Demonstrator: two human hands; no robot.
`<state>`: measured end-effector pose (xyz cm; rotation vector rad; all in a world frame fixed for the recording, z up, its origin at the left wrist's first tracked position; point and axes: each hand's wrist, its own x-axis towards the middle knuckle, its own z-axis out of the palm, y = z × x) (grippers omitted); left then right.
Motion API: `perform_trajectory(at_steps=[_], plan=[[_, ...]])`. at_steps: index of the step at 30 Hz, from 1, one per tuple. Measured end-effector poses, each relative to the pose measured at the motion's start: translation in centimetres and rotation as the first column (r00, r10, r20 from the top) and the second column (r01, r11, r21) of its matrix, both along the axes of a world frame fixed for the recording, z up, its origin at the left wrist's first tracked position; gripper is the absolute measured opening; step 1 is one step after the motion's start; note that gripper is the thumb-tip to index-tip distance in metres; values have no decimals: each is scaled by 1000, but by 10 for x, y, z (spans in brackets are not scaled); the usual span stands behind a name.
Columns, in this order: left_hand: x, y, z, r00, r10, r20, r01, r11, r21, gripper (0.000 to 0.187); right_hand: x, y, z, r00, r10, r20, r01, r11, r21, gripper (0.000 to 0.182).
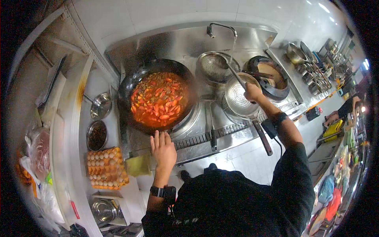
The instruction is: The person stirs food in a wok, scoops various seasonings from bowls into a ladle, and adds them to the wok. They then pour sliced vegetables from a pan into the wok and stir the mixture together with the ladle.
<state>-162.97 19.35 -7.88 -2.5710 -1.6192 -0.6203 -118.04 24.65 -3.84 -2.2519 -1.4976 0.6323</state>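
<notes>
A large black wok holds a red-orange stew with many bright red pieces. Just below its front rim, my left hand has its fingers stretched out and holds nothing; whether the fingertips touch the rim is unclear. My right hand is closed around the metal handle of a ladle. The handle slants up and left to a metal strainer pot beneath the tap, where the ladle's bowl is hard to make out. Under my right hand lies a perforated strainer.
A tap runs at the back. Egg trays, a bowl of dark seasoning and a green cloth are on the left. A dark-rimmed burner and stacked pans stand right. A person is far right.
</notes>
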Motion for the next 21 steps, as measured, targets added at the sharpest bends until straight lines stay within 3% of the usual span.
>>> perform_trajectory(at_steps=[3, 4, 5, 7, 9, 11, 13, 15, 18, 19, 21], plan=[[2, -6, 8, 999, 21, -37, -23, 998, -59, 48, 17, 22, -10, 1000, 21, -8, -21, 998, -54, 21], [2, -8, 9, 999, 13, -40, -15, 998, -57, 50, 35, 33, -20, 964, 75, -256, -83, 996, -22, 20], [2, -9, 11, 999, 6, -44, -8, 998, -56, 52, 24, 30, -6, 853, -18, -522, 18, 1000, -5, 16], [1, -10, 12, 998, -3, -55, 0, 998, -58, 54, 4, 22, 30, 409, -153, -900, 200, 977, -75, 10], [0, -11, 13, 998, -3, -70, -2, 998, -64, 56, 14, 30, 40, 110, -332, -937, 251, 921, -297, 10], [0, -9, 6, 999, 27, -48, -29, 999, -41, 54, 22, 23, 59, -236, -312, -921, 72, 939, -336, 11], [1, -9, 3, 997, 49, -54, -50, 999, -18, 53, 5, 7, 97, 23, -292, -956, 271, 922, -275, 10], [1, -8, 5, 998, 43, -51, -44, 999, -14, 51, 11, -3, 114, -54, -225, -973, 151, 961, -231, 9], [1, -9, 4, 999, 44, -20, -45, 999, -23, 50, -43, -33, 164, 65, -123, -990, 265, 959, -101, 10], [0, -8, 3, 999, 43, -29, -43, 999, -13, 49, -28, -35, 158, 65, -96, -993, 133, 987, -86, 11], [-1, -7, -1, 998, 38, -47, -38, 999, 5, 47, -57, -50, 175, 50, -152, -987, 88, 985, -148, 12]])
